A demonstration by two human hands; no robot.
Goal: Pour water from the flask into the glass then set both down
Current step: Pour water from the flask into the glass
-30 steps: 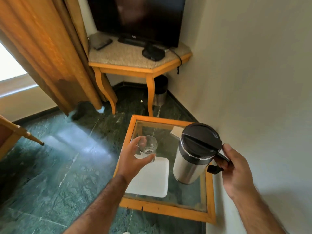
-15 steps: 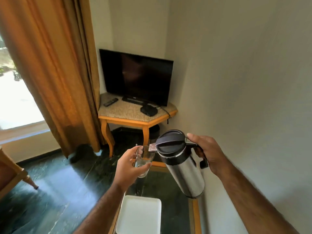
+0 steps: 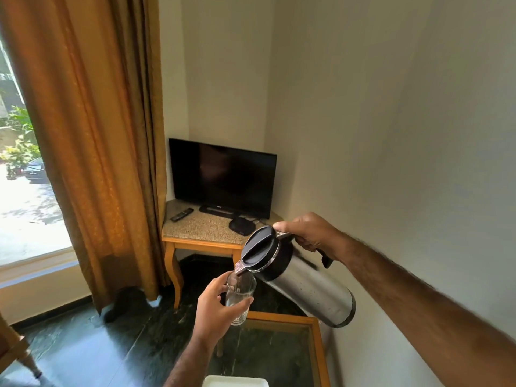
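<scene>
Two closed grips: left hand (image 3: 213, 310) around glass (image 3: 240, 297), right hand (image 3: 308, 233) on flask (image 3: 304, 286) handle (tilted, spout at rim).

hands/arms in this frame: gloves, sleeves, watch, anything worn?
Nothing worn that shows. The left hand and right hand are both bare, with no gloves. No rings show, though some fingers are hidden. Both forearms are bare and hairy as far as the frame edge, with no sleeve, watch or wristband. No markings or cables.
</scene>
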